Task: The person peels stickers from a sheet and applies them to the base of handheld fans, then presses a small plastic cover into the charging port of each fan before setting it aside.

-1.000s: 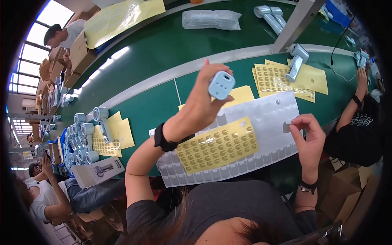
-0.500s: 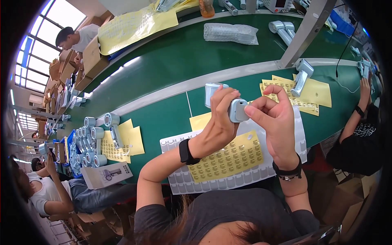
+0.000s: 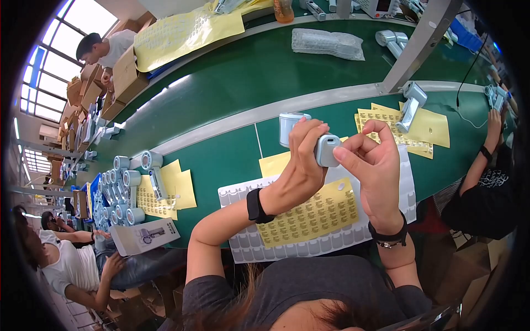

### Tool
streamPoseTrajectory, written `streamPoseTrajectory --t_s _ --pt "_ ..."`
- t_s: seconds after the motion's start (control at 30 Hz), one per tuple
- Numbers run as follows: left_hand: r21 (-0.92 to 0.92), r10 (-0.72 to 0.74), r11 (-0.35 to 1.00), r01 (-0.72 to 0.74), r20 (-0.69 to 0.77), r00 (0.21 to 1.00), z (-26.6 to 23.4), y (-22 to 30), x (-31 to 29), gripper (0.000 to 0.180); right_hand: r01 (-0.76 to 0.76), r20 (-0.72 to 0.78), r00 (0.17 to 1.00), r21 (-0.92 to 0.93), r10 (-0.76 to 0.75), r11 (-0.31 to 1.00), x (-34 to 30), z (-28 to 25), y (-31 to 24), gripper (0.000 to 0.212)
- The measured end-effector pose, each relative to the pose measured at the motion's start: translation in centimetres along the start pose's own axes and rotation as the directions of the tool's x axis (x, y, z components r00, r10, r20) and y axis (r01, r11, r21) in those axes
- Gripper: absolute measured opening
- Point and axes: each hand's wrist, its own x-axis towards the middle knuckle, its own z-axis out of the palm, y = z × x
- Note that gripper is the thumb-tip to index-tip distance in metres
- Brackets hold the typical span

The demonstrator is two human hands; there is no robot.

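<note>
Item: small pale grey-blue plastic handheld device (image 3: 327,150), raised above the green conveyor table (image 3: 232,83). It is gripped by the left hand (image 3: 301,165), fingers curled round its body to steady it; its end face is pinched by the right hand (image 3: 375,165) with thumb and forefinger. Below the device: yellow sticker sheet (image 3: 309,218) on a white backing sheet (image 3: 320,243), kept within reach. Beyond it: clear plastic bag (image 3: 327,43).

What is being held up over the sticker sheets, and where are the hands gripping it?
A small pale blue-grey device. The left hand wraps its body from the left; the right hand presses a fingertip against its flat end face.
</note>
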Motion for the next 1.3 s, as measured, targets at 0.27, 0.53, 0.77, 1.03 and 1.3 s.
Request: streamPoseTrajectory --t_s 0.27,0.53,0.77,1.03,1.3 --pt "0.008 0.012 1.000 -0.012 0.000 1.000 -0.1 -0.2 -0.2 0.070 0.032 0.004 0.999 -0.031 -0.031 0.999 0.0 0.2 0.1 0.046" --pt "0.014 0.022 1.000 -0.022 -0.009 1.000 0.0 -0.1 -0.2 0.069 0.060 -0.011 0.998 -0.060 -0.061 0.996 -0.3 0.4 0.3 0.046" --pt "0.009 0.010 1.000 -0.010 -0.004 1.000 -0.2 0.2 -0.1 0.068 0.075 -0.016 0.997 -0.071 -0.076 0.995 -0.4 0.8 0.2 0.045" --pt "-0.046 0.012 0.999 -0.010 0.032 0.999 -1.5 0.8 0.9 0.079 0.139 0.006 0.990 -0.162 -0.140 0.977 -0.1 0.8 0.2 0.045" --pt "-0.104 0.181 0.980 -0.171 0.103 0.978 -1.5 0.1 1.5 0.062 -0.203 0.220 0.945 -0.180 0.241 0.963 2.4 -4.3 1.4 0.062"
